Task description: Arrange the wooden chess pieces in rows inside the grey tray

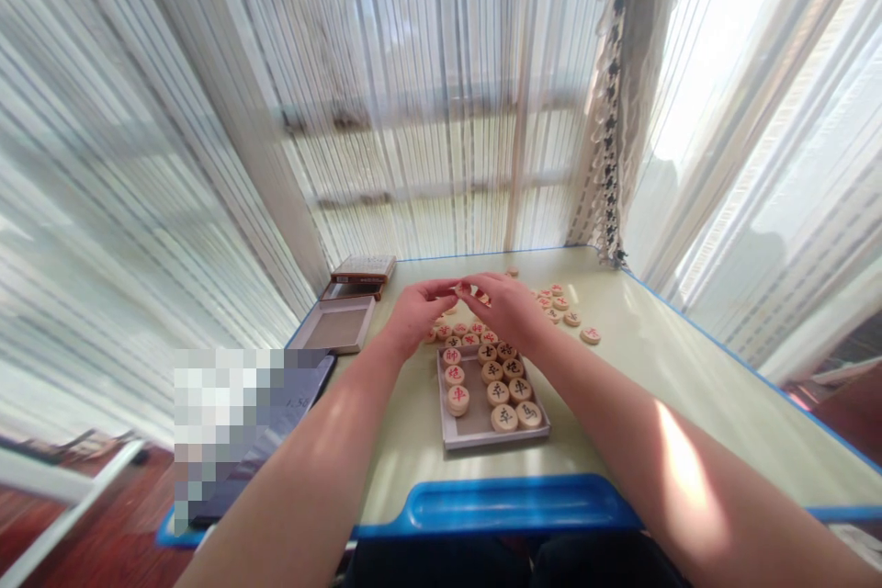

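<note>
My left hand (417, 308) and my right hand (506, 305) meet above the far side of a shallow box. Between their fingertips is a wooden Chinese chess piece (462, 290) with red marking, and the fingers of both hands are closed about it. Below them, the box (475, 444) holds a column of red-marked pieces (457, 397) on its left side and two columns of black-marked pieces (505, 418) on its right. Several loose pieces (460, 331) lie just beyond the box, partly hidden by my hands.
More loose pieces (571, 319) are scattered at the right on the pale table (661, 367). An open box lid (337, 324) and a brown box (363, 269) stand at the back left. A dark tablet (276, 432) lies at the left edge. Striped curtains (427, 110) hang behind the table.
</note>
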Demonstrator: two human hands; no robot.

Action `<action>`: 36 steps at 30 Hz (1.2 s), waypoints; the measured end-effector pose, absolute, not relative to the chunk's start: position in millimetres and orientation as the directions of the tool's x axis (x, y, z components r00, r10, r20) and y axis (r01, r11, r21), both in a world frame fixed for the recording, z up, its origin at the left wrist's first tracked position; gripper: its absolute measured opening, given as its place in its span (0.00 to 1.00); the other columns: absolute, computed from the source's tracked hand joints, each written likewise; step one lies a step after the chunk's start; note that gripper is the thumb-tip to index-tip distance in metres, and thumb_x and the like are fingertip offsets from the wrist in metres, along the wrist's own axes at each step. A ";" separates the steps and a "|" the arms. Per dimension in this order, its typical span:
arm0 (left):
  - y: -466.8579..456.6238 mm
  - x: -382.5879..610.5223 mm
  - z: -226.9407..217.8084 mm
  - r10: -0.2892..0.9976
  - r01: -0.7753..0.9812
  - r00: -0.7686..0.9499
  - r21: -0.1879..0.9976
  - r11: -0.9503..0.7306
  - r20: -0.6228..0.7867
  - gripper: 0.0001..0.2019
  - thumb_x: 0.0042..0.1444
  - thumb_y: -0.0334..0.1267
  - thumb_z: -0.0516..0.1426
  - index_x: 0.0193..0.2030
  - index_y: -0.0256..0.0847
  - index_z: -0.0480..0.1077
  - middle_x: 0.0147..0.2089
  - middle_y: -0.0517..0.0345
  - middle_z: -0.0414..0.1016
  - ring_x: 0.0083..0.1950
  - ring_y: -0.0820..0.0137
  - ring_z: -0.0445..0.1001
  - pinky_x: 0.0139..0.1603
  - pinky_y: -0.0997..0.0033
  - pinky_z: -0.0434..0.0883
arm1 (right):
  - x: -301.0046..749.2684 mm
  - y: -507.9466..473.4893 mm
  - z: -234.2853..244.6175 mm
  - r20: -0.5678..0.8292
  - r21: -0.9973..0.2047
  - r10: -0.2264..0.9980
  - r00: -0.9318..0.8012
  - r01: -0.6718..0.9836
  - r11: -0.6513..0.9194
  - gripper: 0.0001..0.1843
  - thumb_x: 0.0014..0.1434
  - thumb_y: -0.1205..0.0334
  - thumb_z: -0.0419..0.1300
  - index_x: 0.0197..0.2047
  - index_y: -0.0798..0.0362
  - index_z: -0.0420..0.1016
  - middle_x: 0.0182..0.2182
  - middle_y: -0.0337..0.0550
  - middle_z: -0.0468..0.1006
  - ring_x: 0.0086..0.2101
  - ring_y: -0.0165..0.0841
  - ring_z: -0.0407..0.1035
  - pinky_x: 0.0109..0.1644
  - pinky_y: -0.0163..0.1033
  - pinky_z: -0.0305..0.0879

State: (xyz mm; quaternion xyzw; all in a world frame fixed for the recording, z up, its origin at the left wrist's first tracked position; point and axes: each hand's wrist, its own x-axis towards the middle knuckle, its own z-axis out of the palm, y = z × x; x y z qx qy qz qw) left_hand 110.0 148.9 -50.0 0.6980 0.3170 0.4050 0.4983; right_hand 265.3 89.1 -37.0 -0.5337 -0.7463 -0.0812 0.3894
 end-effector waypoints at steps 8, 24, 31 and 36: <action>151.6 106.8 -49.6 0.828 0.099 0.474 0.916 -0.389 0.301 0.18 0.46 0.44 0.60 0.43 0.38 0.73 0.41 0.52 0.76 0.39 0.68 0.72 0.41 0.68 0.68 | 263.9 85.9 -31.1 0.534 -0.529 0.846 0.019 0.788 0.316 0.17 0.57 0.51 0.54 0.41 0.53 0.75 0.32 0.43 0.79 0.30 0.31 0.70 0.34 0.36 0.64; 127.7 99.7 -39.3 0.764 0.321 0.463 0.718 -0.617 0.449 0.17 0.51 0.46 0.56 0.43 0.38 0.74 0.38 0.53 0.77 0.33 0.71 0.70 0.35 0.71 0.67 | 266.6 70.5 -14.8 0.445 -0.459 0.891 -0.085 0.833 0.309 0.17 0.55 0.49 0.54 0.35 0.53 0.75 0.27 0.42 0.76 0.25 0.28 0.65 0.28 0.34 0.57; 95.0 87.1 -32.0 0.815 0.327 0.429 0.774 -0.542 0.390 0.17 0.51 0.46 0.54 0.42 0.38 0.74 0.29 0.56 0.76 0.27 0.73 0.67 0.28 0.74 0.65 | 252.9 28.0 -16.6 0.504 -0.503 0.863 0.028 0.822 0.267 0.18 0.55 0.49 0.53 0.36 0.55 0.75 0.20 0.39 0.71 0.22 0.28 0.62 0.27 0.34 0.55; 63.1 69.2 -48.0 0.792 0.401 0.347 0.683 -0.610 0.503 0.12 0.52 0.40 0.54 0.39 0.38 0.75 0.34 0.56 0.77 0.26 0.74 0.65 0.30 0.74 0.65 | 230.5 -16.6 -45.9 0.642 -0.416 0.765 0.053 0.862 0.290 0.12 0.54 0.54 0.55 0.34 0.52 0.75 0.19 0.39 0.71 0.29 0.33 0.64 0.37 0.38 0.57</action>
